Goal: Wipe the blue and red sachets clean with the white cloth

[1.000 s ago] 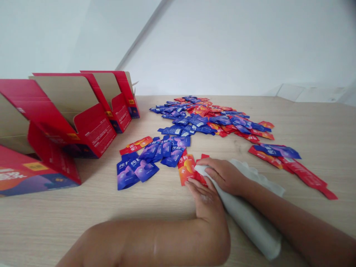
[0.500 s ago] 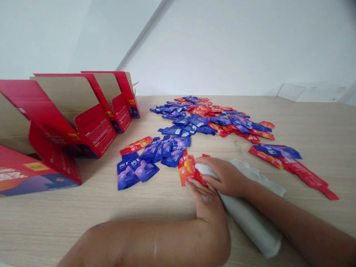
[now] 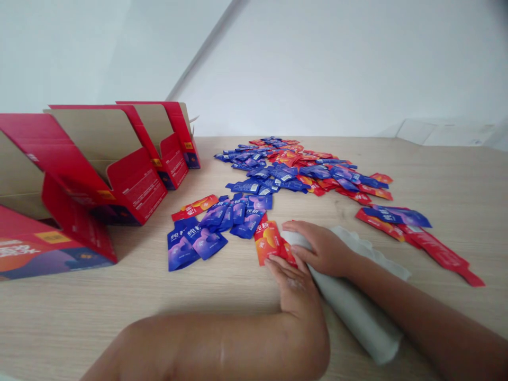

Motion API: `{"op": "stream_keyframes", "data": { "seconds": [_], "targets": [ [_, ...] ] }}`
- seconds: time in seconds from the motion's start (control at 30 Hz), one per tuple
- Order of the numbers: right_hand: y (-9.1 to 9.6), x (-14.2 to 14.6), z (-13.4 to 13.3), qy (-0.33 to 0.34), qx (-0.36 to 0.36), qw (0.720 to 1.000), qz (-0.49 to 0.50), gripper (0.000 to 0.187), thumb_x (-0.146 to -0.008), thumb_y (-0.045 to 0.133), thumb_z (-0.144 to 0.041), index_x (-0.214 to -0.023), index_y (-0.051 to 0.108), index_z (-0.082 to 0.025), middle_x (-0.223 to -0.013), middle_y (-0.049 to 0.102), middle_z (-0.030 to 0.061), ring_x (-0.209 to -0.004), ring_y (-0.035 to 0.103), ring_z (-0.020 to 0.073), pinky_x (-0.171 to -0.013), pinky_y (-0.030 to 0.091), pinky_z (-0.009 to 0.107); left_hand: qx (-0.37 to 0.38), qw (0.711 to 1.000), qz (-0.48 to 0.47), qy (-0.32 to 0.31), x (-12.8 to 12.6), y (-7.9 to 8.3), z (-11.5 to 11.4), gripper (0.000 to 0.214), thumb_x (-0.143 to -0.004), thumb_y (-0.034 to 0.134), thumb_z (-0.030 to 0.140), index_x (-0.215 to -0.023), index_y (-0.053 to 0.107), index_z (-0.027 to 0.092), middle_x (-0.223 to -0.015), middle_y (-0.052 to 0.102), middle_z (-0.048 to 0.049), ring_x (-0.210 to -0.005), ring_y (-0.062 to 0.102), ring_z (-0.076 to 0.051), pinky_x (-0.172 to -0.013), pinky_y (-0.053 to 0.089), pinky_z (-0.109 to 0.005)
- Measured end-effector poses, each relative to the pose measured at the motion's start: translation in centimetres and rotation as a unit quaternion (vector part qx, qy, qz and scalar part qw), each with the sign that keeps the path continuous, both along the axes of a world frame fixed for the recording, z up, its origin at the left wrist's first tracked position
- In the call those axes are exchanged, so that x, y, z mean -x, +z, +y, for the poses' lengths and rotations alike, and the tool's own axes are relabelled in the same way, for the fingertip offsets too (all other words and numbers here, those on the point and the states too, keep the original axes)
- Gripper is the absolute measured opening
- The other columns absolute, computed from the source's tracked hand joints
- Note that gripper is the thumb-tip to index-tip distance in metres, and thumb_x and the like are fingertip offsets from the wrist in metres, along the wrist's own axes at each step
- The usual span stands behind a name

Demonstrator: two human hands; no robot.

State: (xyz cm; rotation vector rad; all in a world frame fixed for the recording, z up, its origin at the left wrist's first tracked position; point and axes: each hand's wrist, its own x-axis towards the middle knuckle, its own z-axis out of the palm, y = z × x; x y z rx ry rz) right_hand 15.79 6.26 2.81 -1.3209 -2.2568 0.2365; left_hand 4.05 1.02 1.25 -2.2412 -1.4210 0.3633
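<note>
White cloth (image 3: 353,307) in right fingers (image 3: 298,227) lies well apart from boxes (image 3: 137,185).

Lit softly, evenly; shadowed faintly beside open red cardboard boxes (image 3: 137,185); too soft for fine print on flat blue-and-purple sachets (image 3: 208,243); darkened at top right corner.

Sachets (image 3: 208,242), boxes (image 3: 137,188) on table (image 3: 159,290)

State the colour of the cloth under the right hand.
The cloth is pale greyish white; see the head view.
</note>
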Motion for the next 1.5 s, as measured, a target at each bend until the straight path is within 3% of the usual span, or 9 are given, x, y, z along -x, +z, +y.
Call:
{"op": "stream_keyframes", "data": {
  "seconds": [0.2, 0.47, 0.7, 0.93, 1.03, 1.17, 1.4, 1.5],
  "targets": [
    [-0.4, -1.2, 0.9, -0.037, 0.013, 0.999, 0.016, 0.047, -0.080, 0.051, -0.031, -0.125, 0.045, -0.018, -0.122, 0.056, 0.0104, -0.108, 0.054, 0.0240, -0.091, 0.043, 0.039, -0.005, 0.999, -0.052, -0.005, 0.0, -0.1, 0.0, 0.051, -0.078, 0.042, 0.007, -0.129, 0.040, 0.002, -0.114, 0.057, -0.0305, -0.105, 0.056, -0.034, -0.091, 0.040, -0.057],
    [0.2, -0.1, -0.4, 0.050, 0.032, 0.998, 0.033, 0.044, -0.083, 0.050, -0.033, -0.126, 0.045, -0.021, -0.123, 0.056, 0.0098, -0.108, 0.055, 0.0243, -0.089, 0.044, 0.039, 0.017, 0.999, -0.032, 0.007, -0.1, 0.4, 0.0, 0.044, -0.078, 0.039, 0.004, -0.121, 0.049, -0.003, -0.115, 0.056, -0.0310, -0.107, 0.054, -0.036, -0.092, 0.041, -0.053],
    [-0.4, -1.7, 1.0, -0.067, 0.025, 0.997, 0.013, 0.042, -0.085, 0.046, -0.033, -0.125, 0.045, -0.017, -0.121, 0.057, 0.0110, -0.109, 0.054, 0.0246, -0.091, 0.043, 0.041, 0.004, 1.000, -0.028, -0.005, 0.0, 0.4, -0.1, 0.051, -0.079, 0.042, 0.006, -0.129, 0.039, 0.002, -0.115, 0.056, -0.0312, -0.105, 0.056, -0.036, -0.090, 0.041, -0.056],
    [0.0, -0.3, -0.7, 0.012, 0.034, 0.999, 0.015, 0.041, -0.086, 0.046, -0.034, -0.124, 0.047, -0.019, -0.123, 0.056, 0.0097, -0.111, 0.053, 0.0236, -0.091, 0.043, 0.039, 0.017, 0.996, -0.088, 0.008, -0.1, 0.2, -0.2, 0.047, -0.077, 0.044, 0.003, -0.123, 0.049, 0.004, -0.116, 0.057, -0.0273, -0.107, 0.054, -0.034, -0.092, 0.040, -0.055],
    [-0.4, -1.3, 0.2, -0.037, 0.019, 0.999, 0.016, 0.040, -0.085, 0.046, -0.034, -0.122, 0.049, -0.019, -0.121, 0.057, 0.0103, -0.109, 0.054, 0.0244, -0.091, 0.043, 0.041, 0.016, 0.994, -0.109, 0.003, 0.0, 0.2, -0.2, 0.051, -0.076, 0.045, 0.003, -0.127, 0.045, 0.006, -0.115, 0.058, -0.0265, -0.108, 0.054, -0.033, -0.094, 0.038, -0.057],
    [-0.5, -2.2, 1.0, -0.101, 0.024, 0.994, 0.019, 0.039, -0.086, 0.045, -0.035, -0.121, 0.049, -0.019, -0.117, 0.059, 0.0099, -0.105, 0.057, 0.0243, -0.089, 0.044, 0.041, 0.031, 0.998, -0.062, -0.004, 0.1, 0.4, -0.2, 0.052, -0.078, 0.045, 0.006, -0.129, 0.040, 0.005, -0.115, 0.057, -0.0288, -0.107, 0.054, -0.035, -0.093, 0.038, -0.057],
    [0.1, 0.2, -0.8, 0.013, 0.038, 0.997, 0.067, 0.034, -0.088, 0.042, -0.031, -0.119, 0.051, -0.021, -0.119, 0.059, 0.0096, -0.108, 0.056, 0.0232, -0.090, 0.045, 0.039, 0.026, 0.997, -0.070, 0.012, 0.0, 0.6, -0.1, 0.047, -0.078, 0.042, 0.003, -0.125, 0.047, 0.004, -0.117, 0.057, -0.0265, -0.107, 0.054, -0.032, -0.093, 0.040, -0.053],
    [-0.2, -0.6, 0.0, -0.027, 0.040, 0.996, 0.073, 0.032, -0.089, 0.041, -0.031, -0.118, 0.050, -0.021, -0.117, 0.061, 0.0086, -0.107, 0.057, 0.0224, -0.089, 0.045, 0.038, 0.021, 0.997, -0.068, 0.007, 0.1, 0.5, -0.1, 0.051, -0.078, 0.043, 0.005, -0.129, 0.041, 0.004, -0.115, 0.058, -0.0280, -0.106, 0.056, -0.033, -0.092, 0.040, -0.055]
  ]
}}
